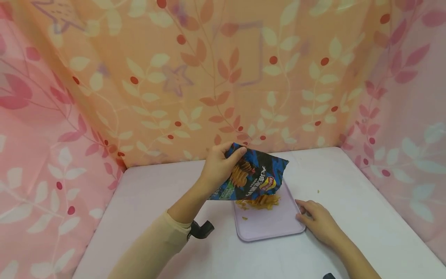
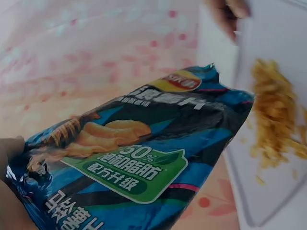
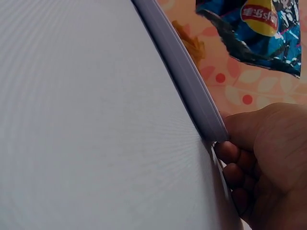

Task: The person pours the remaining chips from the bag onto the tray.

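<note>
My left hand (image 1: 219, 164) grips one end of a blue and black potato chip bag (image 1: 259, 170), thumb on its printed front. Tilted sideways, the bag hangs over a pale purple tray (image 1: 270, 226), and its torn end points right. A heap of yellow crinkled chips (image 1: 264, 201) lies on the tray, partly hidden behind the bag in the head view. In the left wrist view more of the chips (image 2: 273, 110) shows. At the tray's right edge my right hand (image 1: 318, 223) holds the rim (image 3: 184, 76), thumb against it and the other fingers curled below.
The tray lies on a white table (image 1: 355, 209). Small crumbs (image 1: 318, 191) are scattered to the right of it. Patterned curtains (image 1: 223, 77) hang behind the table and along both sides. A black strap piece (image 1: 202, 229) sticks out at the left wrist.
</note>
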The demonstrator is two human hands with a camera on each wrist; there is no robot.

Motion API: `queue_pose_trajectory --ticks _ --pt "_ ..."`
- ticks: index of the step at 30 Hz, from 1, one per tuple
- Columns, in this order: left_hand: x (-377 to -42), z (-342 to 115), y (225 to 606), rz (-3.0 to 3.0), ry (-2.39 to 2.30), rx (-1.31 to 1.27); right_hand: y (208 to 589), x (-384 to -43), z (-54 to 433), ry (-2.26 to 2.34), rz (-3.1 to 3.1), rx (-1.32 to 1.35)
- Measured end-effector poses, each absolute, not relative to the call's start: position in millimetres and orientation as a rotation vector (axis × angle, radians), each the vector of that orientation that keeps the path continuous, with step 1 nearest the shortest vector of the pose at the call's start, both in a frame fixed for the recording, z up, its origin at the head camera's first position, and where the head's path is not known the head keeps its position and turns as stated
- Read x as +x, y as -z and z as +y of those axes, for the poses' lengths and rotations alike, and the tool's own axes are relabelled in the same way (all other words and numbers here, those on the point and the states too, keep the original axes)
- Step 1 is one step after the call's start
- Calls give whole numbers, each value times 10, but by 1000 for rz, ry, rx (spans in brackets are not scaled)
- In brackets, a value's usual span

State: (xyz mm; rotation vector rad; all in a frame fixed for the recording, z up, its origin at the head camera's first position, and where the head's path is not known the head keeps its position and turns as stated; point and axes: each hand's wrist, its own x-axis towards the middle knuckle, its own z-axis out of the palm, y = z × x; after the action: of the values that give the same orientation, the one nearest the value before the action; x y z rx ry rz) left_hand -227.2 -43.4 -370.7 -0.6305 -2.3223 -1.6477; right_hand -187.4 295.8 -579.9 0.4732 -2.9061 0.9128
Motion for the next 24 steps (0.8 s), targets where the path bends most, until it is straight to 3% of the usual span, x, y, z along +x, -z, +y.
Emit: queue_pose_trajectory --ticks 12,24 --pt "-2295 -526 3704 -2194 1757 -568 5816 -1894 2952 -920 -2909 464" --pt "-2254 -746 3950 -2161 1975 -292 5914 -1912 2985 -920 -2876 487"
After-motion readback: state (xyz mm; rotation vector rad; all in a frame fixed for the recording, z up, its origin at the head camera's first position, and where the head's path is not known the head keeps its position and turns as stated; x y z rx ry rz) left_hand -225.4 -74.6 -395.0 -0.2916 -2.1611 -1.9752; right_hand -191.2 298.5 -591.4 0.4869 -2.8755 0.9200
